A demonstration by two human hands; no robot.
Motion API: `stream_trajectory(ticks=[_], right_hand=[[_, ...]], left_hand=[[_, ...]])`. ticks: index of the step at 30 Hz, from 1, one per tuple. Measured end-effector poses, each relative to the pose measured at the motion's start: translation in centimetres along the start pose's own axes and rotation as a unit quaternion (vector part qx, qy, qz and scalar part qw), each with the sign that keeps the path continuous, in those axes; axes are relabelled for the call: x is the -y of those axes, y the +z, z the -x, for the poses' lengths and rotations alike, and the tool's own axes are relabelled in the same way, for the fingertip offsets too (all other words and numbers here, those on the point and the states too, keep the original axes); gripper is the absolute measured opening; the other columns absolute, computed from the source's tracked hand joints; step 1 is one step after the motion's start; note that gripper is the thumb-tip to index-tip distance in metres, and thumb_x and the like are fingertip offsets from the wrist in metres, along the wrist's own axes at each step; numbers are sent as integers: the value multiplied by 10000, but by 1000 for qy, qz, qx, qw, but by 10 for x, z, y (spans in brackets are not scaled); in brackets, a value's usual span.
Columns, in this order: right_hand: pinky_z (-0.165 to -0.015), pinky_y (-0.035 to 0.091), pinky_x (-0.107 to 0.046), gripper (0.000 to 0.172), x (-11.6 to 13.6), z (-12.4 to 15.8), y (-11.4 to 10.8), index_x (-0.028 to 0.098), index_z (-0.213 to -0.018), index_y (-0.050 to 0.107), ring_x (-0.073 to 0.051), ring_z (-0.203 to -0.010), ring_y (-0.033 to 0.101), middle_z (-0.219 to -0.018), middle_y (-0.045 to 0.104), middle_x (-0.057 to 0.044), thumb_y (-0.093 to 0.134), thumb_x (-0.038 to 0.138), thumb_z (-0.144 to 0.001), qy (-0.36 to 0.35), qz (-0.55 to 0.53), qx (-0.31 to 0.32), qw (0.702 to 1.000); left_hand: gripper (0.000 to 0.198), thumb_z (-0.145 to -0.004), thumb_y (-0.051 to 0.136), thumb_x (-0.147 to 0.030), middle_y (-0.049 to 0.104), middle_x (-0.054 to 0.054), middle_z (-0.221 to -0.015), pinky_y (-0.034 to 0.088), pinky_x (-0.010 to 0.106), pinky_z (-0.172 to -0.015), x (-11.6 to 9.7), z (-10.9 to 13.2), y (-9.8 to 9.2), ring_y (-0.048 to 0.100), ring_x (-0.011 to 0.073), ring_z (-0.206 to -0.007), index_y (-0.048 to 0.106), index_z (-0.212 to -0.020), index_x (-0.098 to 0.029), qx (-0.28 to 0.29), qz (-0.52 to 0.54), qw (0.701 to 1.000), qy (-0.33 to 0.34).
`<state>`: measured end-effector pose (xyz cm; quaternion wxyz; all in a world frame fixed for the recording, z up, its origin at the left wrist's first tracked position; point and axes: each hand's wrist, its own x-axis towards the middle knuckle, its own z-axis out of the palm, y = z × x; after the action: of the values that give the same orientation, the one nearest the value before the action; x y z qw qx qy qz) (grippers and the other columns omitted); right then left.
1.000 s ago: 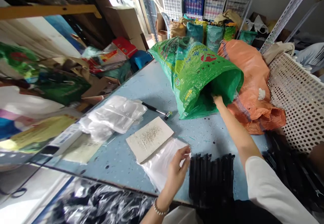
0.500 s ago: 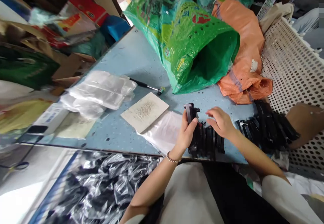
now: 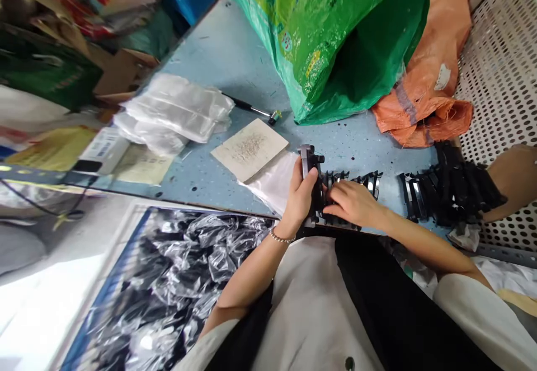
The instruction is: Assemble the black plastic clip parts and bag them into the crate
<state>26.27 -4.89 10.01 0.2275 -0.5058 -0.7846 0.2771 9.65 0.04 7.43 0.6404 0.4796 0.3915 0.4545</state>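
Left hand [image 3: 298,196]: fingers closed around an upright black plastic part [image 3: 308,161]. Right hand [image 3: 354,203]: fingers curled over a row of similar parts [image 3: 363,182], grip unclear. Row's long axis runs left-right along the blue table's [image 3: 235,74] near edge, lower centre.

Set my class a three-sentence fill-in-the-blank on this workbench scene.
1. The bracelet is on the person's ____ wrist.
2. The open woven sack is mainly ____.
3. The right hand rests on a row of ____ plastic parts.

Missing words: left; green; black.
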Motion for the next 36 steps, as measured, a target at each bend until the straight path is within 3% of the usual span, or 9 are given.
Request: stream_trajectory(ticks=[3, 9, 14, 20, 25, 28, 30, 33, 36], right_hand=[[-760, 460, -335, 350, 9, 15, 23, 192, -848, 606, -204, -821, 585, -850, 644, -85, 432, 412, -1058, 17, 69, -2, 997], [-708, 489, -299, 445, 2, 39, 34, 204, -824, 620, -158, -707, 595, -757, 643, -13, 343, 442, -1078, 188, -113, 7, 976], [-1019, 485, -558, 444, -43, 82, 23, 180, -1322, 608, -368, -1241, 568, -1322, 599, -207, 513, 459, -991, 279, 143, -143, 939], [-1197, 373, -582, 550, -107, 83, 5, 149, -1502, 468, -357, -1456, 412, -1532, 472, -196, 439, 245, -961, 273, 152, -129, 941], [-1116, 455, -542, 397, -59, 69, -5, 221, -1341, 620, -332, -1301, 561, -1362, 606, -162, 491, 372, -997, 242, 77, -200, 946], [-937, 560, -429, 336, -12, 65, 22, 234, -1267, 641, -257, -1037, 688, -1155, 707, -109, 516, 387, -995, 220, -107, -75, 967], [-929, 554, -423, 303, 2, 64, 44, 232, -1221, 651, -254, -1023, 689, -1118, 725, -89, 543, 356, -965, 230, -183, -43, 955], [-930, 547, -414, 310, -5, 65, 61, 238, -1183, 656, -254, -1049, 676, -1113, 725, -76, 583, 390, -923, 276, -271, -100, 917], [-833, 565, -379, 367, -24, 68, 59, 240, -1152, 661, -231, -936, 673, -1035, 724, -58, 631, 487, -882, 313, -340, -147, 875]], left_hand=[[458, -967, 586, -493, 619, -14, -804, 567, 254, -563, 1, 6, 8, 623, 123, -581, 477, -1342, -254, -15, 49, 998, -48], [580, -957, 609, -495, 613, 4, -857, 555, 236, -536, 12, 21, 4, 638, 124, -601, 394, -1444, -263, -34, 20, 997, -62], [518, -923, 658, -451, 581, -26, -791, 508, 217, -483, 38, 15, -15, 604, 104, -533, 475, -1352, -226, -6, -42, 983, -177], [519, -891, 616, -644, 608, -27, -715, 547, 271, -518, 69, 2, 12, 637, 154, -574, 538, -1188, -225, -56, 69, 976, -199], [618, -860, 546, -772, 700, 70, -821, 599, 334, -655, 53, 9, 15, 719, 230, -775, 624, -996, -173, -44, 127, 976, -173], [622, -917, 476, -750, 709, 63, -892, 605, 336, -735, 43, 27, 19, 719, 211, -834, 633, -1107, -179, -69, 110, 981, -144], [588, -979, 413, -696, 711, 65, -1031, 596, 346, -861, 42, 35, 17, 711, 200, -962, 600, -1259, -214, -70, 57, 991, -95], [496, -1038, 399, -566, 643, 108, -1285, 519, 398, -1046, 47, 31, -6, 623, 225, -1199, 609, -1322, -217, -38, -157, 986, 39], [330, -1000, 542, -415, 625, 179, -1274, 482, 491, -1053, 54, 17, -45, 588, 303, -1187, 717, -1091, -151, -5, -429, 895, 121]])
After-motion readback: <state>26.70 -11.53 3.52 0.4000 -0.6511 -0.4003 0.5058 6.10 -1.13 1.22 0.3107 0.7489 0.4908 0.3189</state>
